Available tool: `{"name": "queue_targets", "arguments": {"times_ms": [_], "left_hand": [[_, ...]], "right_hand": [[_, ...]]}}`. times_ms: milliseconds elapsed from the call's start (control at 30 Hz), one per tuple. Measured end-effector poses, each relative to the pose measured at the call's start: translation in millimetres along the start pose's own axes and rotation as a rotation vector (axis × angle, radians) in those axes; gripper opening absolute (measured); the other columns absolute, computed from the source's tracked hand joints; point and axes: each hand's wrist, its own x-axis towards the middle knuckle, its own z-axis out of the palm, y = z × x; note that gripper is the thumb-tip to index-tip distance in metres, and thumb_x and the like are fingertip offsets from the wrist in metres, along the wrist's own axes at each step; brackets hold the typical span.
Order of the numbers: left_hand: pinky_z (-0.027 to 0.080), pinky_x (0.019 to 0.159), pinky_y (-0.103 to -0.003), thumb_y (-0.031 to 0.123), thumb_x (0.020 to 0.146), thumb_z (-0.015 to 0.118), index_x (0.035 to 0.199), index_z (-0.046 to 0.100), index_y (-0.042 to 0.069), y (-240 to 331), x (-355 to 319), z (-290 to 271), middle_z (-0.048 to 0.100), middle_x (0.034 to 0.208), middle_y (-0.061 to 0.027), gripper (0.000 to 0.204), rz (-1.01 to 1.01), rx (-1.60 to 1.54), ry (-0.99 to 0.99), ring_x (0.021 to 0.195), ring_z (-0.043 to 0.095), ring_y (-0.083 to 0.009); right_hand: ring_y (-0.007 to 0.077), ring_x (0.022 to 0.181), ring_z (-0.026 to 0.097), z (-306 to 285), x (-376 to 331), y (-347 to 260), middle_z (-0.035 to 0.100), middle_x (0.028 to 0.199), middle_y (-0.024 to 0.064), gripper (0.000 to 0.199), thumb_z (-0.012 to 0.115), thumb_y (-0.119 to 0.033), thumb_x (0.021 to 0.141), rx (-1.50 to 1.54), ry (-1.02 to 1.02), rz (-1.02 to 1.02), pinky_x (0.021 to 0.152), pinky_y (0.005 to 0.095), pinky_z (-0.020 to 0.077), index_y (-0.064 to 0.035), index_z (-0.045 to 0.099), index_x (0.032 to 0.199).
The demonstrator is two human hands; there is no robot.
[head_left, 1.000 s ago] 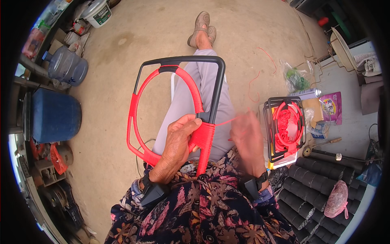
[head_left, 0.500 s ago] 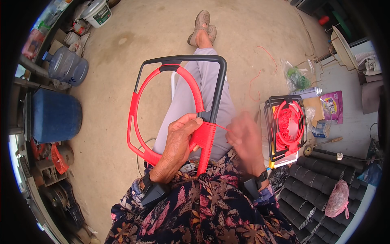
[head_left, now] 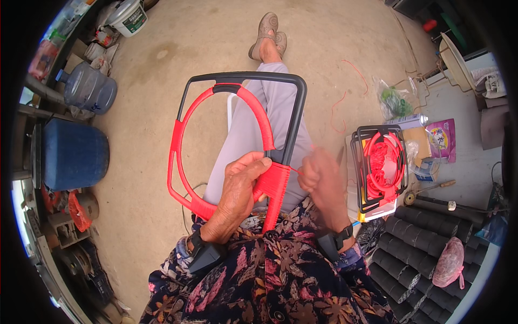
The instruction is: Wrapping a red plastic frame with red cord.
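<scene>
A black rectangular frame (head_left: 298, 113) with a round ring inside it rests over my lap. Red cord is wound tightly round the ring (head_left: 179, 162) and over the lower bars. My left hand (head_left: 237, 183) is closed on the frame's right side, its thumb pressing where the red winding (head_left: 276, 181) meets bare black. From that spot a short stretch of red cord (head_left: 294, 170) runs across to my right hand (head_left: 322, 178). That hand is curled closed on the cord and slightly blurred by motion.
At my right stands a stack of similar black frames (head_left: 354, 173) with loose red cord (head_left: 379, 162) inside. Beyond lie black rolls (head_left: 410, 251), a purple packet (head_left: 443, 141) and a spray can (head_left: 408, 121). A blue drum (head_left: 75, 154) and a water bottle (head_left: 91, 89) stand left.
My right hand has shifted slightly and its fingers look more tightly curled. The frame's upper right corner has swung a little to the right. My left hand keeps its hold.
</scene>
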Motion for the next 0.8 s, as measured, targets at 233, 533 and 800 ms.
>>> {"name": "queue_targets", "arguments": {"times_ms": [233, 533, 800], "left_hand": [[0.033, 0.034, -0.022, 0.011, 0.088, 0.056, 0.092, 0.058, 0.001, 0, 0, 0, 0.062, 0.070, -0.0059, 0.011, -0.007, 0.067, -0.015, 0.045, 0.051, -0.0093], [0.033, 0.034, -0.021, 0.010, 0.088, 0.055, 0.093, 0.058, 0.000, 3, 0, 1, 0.065, 0.073, -0.0092, 0.011, 0.012, 0.076, -0.011, 0.047, 0.054, -0.0094], [0.033, 0.034, -0.022, 0.012, 0.088, 0.056, 0.089, 0.054, 0.004, 7, 2, 0, 0.064, 0.073, -0.0102, 0.009, 0.008, 0.082, 0.001, 0.047, 0.055, -0.0113]], "right_hand": [[0.0057, 0.043, 0.022, -3, 2, 5, 0.029, 0.055, -0.0024, 0.036, 0.041, -0.033, 0.100, 0.008, -0.010, 0.032, 0.039, 0.0229, 0.0199, -0.0115, 0.033, 0.072], [0.0070, 0.043, 0.031, -18, -1, 12, 0.043, 0.058, 0.0022, 0.035, 0.043, -0.033, 0.099, 0.099, 0.021, 0.054, 0.038, 0.0215, 0.0248, -0.0109, 0.038, 0.073], [0.0096, 0.044, 0.043, -35, -11, 5, 0.058, 0.068, 0.0100, 0.033, 0.047, -0.030, 0.098, -0.200, 0.200, -0.088, 0.039, 0.0206, 0.0317, -0.0087, 0.044, 0.073]]}}
